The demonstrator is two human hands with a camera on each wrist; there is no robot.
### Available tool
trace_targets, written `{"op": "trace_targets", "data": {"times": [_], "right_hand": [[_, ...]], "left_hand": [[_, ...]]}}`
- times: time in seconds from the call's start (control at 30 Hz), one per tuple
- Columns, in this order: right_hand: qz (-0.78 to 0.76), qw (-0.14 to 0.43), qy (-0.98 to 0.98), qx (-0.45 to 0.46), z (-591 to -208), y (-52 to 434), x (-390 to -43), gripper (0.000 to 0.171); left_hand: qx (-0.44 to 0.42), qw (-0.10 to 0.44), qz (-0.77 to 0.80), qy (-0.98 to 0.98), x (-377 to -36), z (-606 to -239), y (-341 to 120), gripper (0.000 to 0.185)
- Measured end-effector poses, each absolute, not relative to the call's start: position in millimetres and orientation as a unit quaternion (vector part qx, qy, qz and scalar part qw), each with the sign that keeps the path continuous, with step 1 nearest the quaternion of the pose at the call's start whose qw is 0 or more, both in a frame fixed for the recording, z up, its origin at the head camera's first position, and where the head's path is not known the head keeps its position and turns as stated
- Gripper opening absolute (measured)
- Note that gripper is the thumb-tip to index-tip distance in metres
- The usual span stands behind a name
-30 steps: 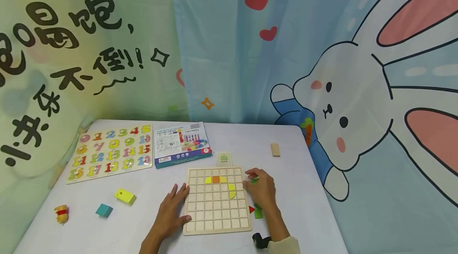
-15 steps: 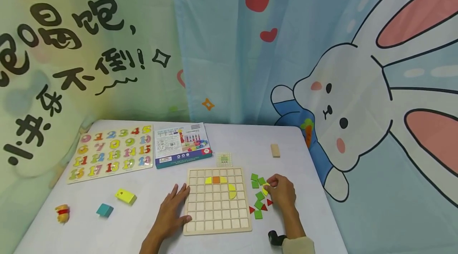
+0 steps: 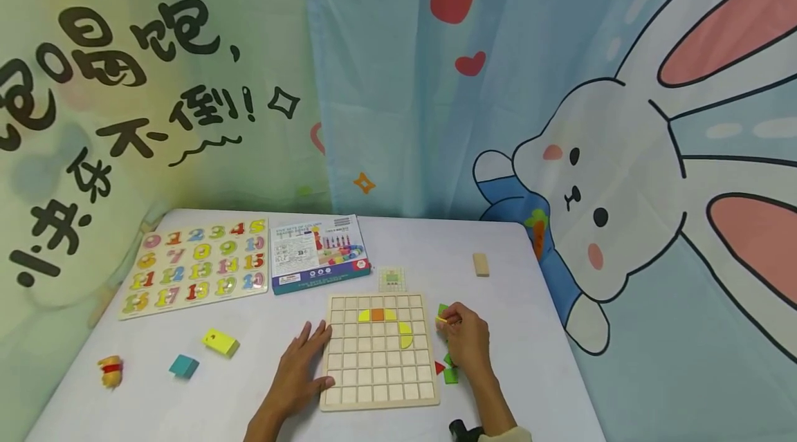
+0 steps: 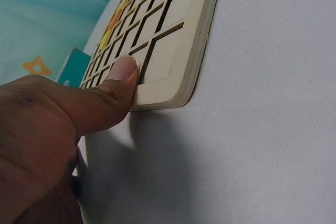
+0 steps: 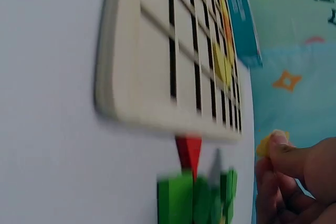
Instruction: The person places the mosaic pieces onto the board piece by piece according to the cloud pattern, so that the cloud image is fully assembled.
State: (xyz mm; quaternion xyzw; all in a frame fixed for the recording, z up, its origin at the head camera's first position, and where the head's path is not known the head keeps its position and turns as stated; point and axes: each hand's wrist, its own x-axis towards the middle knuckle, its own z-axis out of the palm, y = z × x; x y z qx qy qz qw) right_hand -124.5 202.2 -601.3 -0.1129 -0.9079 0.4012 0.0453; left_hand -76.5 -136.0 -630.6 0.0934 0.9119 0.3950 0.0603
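Right hand pinches a yellow piece beside the grid board; left hand, fingers spread, steadies the board's left edge. Beyond it, number puzzle reads 0–20.

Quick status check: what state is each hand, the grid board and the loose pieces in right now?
Left hand: flat on the table, thumb pressing the board's near-left corner.
Right hand: pinching a small yellow piece, just right of the board.
Grid board: flat on the table, mostly unfilled; one orange and three yellow pieces seated near its top.
Loose green and red pieces: lying beside the board's right edge.
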Motion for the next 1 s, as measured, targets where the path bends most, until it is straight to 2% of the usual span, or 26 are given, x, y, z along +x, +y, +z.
{"op": "trace_targets", "data": {"times": [0.23, 0.33, 0.67, 1.0], "right_hand": [[0.456, 0.035, -0.889, -0.013, -605, 149, -124, 0.02], [0.454, 0.022, -0.891, 0.021, -607, 127, -125, 0.017], [0.439, -0.007, -0.898, 0.034, -612, 74, -144, 0.013], [0.355, -0.008, -0.934, 0.036, -615, 58, -148, 0.017]], "left_hand": [[0.098, 0.057, 0.395, 0.912, -79, -629, -137, 0.094], [0.099, 0.055, 0.393, 0.912, -79, -627, -137, 0.093], [0.095, 0.056, 0.392, 0.913, -78, -631, -137, 0.092], [0.099, 0.043, 0.396, 0.912, -78, -635, -137, 0.092]]}}
